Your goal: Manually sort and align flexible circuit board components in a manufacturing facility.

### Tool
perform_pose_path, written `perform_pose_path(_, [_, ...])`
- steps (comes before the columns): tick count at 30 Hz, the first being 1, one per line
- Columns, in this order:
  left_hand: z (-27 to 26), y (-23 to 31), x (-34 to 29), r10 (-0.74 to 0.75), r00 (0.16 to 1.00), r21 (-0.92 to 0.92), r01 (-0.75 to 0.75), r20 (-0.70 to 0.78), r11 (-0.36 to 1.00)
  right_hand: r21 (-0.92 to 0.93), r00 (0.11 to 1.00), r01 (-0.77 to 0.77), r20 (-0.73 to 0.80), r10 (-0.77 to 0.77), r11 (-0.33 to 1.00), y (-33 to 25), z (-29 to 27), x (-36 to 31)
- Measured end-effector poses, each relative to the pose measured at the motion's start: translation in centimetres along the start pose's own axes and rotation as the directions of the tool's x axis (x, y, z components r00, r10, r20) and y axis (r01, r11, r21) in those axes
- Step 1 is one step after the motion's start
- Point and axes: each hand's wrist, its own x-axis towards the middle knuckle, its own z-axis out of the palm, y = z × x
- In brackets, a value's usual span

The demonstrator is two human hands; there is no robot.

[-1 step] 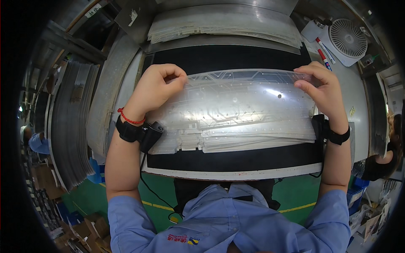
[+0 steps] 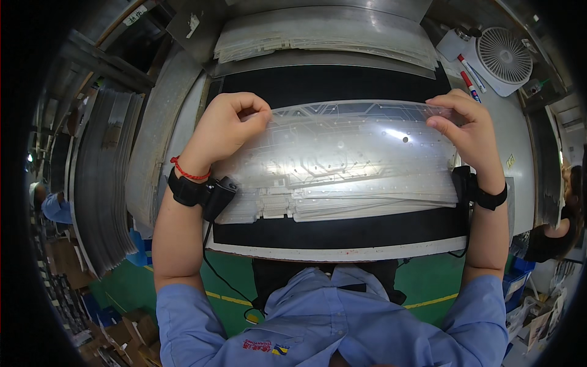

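Through my head view, the left hand [image 2: 227, 128] and right hand [image 2: 469, 125] grip the clear circuit film [image 2: 342, 137] near its far corners, digits closed on it, presumably keeping it flat above the film stack [image 2: 379, 209] on the black mat [image 2: 342, 237].

Transparent printed-circuit film [image 2: 361, 137]: long, wide sheet, pale traces and small dots across it; one dark round spot [image 2: 405, 139] toward right, hole or mark not resolved. Bright glare beside the spot. Held near both far corners, far edge spanning between the grips; near edge not distinguishable from the layers beneath. Film stack [image 2: 373, 207]: similar translucent sheets, lying flat below the held film on black mat [image 2: 342, 233]. Near edges unevenly fanned, notably at right; comb-like striped section [image 2: 278, 200] left of centre.
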Motion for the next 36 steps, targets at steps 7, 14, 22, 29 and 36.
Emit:
perform_pose_path(7, [0.0, 0.0, 0.0, -0.044, 0.999, -0.019, 0.045, 0.021, 0.999, -0.017, 1.000, -0.002, 0.002, 0.002, 1.000, -0.1, 0.0, 0.0])
perform_pose_path(14, [-0.1, -0.2, 0.2, -0.056, 0.997, 0.024, 0.055, 0.050, 0.998, -0.001, 0.999, -0.035, 0.005, 0.035, 0.999, 0.2, 0.1, -0.1])
perform_pose_path(22, [-4.0, -4.6, 0.4, -0.214, 0.963, -0.245, 0.170, -0.165, 0.955, 0.148, 0.988, -0.137, -0.049, 0.146, 0.979, 2.4, -0.4, -0.1])
perform_pose_path(29, [-4.9, -5.6, 0.5, -0.196, 0.979, -0.512, 0.144, -0.049, 0.847, 0.116, 0.930, -0.359, -0.032, 0.365, 0.926, 3.9, -1.3, 0.1])
perform_pose_path(36, [-4.7, -5.7, 0.5, -0.211, 0.978, -0.419, 0.186, -0.012, 0.889, 0.107, 0.930, -0.358, -0.046, 0.364, 0.928, 3.9, -1.3, 0.2])
